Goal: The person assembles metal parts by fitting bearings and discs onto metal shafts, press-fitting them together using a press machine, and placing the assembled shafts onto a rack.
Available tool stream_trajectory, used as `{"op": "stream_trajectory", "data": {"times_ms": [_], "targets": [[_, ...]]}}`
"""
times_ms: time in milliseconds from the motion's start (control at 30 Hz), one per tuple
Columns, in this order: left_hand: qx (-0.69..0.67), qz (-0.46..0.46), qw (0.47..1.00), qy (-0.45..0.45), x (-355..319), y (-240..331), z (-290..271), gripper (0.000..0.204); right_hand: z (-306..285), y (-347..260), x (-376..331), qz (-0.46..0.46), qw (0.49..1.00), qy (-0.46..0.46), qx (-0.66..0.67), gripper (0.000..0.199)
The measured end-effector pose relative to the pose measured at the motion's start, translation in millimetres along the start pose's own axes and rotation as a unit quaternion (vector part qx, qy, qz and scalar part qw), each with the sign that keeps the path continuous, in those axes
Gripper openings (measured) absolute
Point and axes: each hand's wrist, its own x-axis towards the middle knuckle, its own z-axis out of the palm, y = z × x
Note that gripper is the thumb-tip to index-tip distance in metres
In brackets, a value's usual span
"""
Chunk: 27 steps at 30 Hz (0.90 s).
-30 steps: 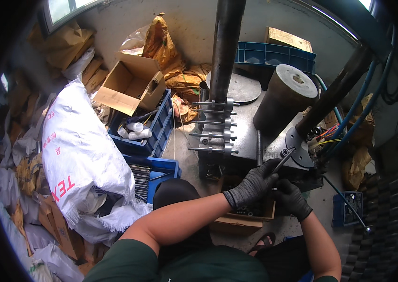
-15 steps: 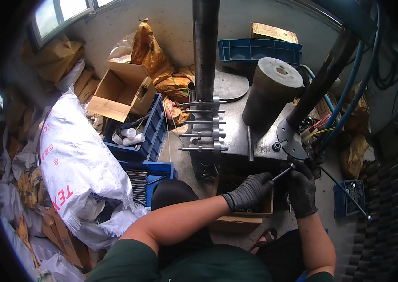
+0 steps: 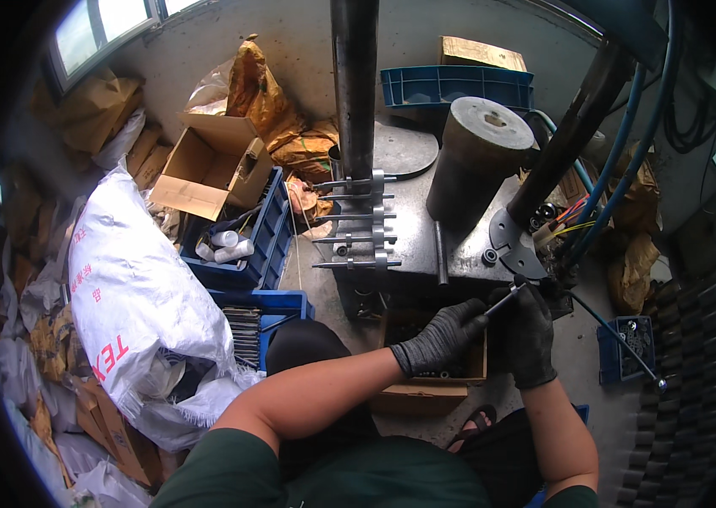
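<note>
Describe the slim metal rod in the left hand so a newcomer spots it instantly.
Find the grey steel machine bed bearing a thick upright metal cylinder. Below the bed's front edge in view, the dark-gloved left hand grips a slim silvery metal rod, its far end by the gloved right hand. Unlike the similar rods lined up at the bed's left, it is held.

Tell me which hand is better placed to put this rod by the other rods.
Probably the left hand: it grips the rod and is nearer the row of rods; the right hand is farther away.
</note>
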Motion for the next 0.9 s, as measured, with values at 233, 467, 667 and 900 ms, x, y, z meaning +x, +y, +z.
{"op": "stream_trajectory", "data": {"times_ms": [233, 467, 667, 900], "targets": [[-0.005, -0.001, 1.0, 0.005, -3.9, 6.7, -1.1, 0.032, 3.5, 1.1, -0.4, -0.012, 1.0, -0.015, 0.018, 0.036], [0.006, 0.025, 1.0, 0.009, -6.8, 5.8, -2.2, 0.032, 11.9, 3.6, -3.9, -0.005, 0.997, -0.01, 0.08, 0.036], [-0.016, 0.016, 1.0, 0.011, -8.9, 6.6, -3.0, 0.033, 7.2, 6.8, -2.3, -0.049, 0.998, -0.01, -0.04, 0.041], [-0.017, 0.002, 1.0, -0.005, -7.4, 4.2, -3.6, 0.037, 16.4, -0.6, -4.6, -0.038, 0.999, -0.034, 0.008, 0.039]]}}
